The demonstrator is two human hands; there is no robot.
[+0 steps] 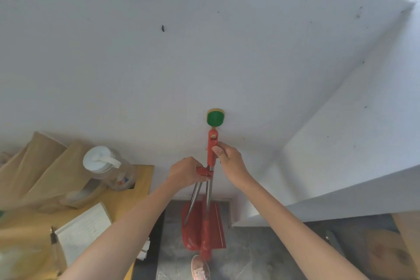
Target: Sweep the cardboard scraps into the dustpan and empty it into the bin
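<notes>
Grey floor forms a narrow strip between table edge, left, and white block, right. The dustpan and broom stand upright on it by the wall. The left hand grips the dustpan handle; the right hand grips the broom below a green hook.

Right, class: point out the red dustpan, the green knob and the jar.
red dustpan (193,236): head view, pan face.
green knob (215,119): head view, middle of cap.
jar (100,159): head view, white lid.

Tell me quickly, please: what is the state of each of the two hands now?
Left hand: closed, gripping the lower red handle.
Right hand: closed, gripping the upright red handle.
</notes>
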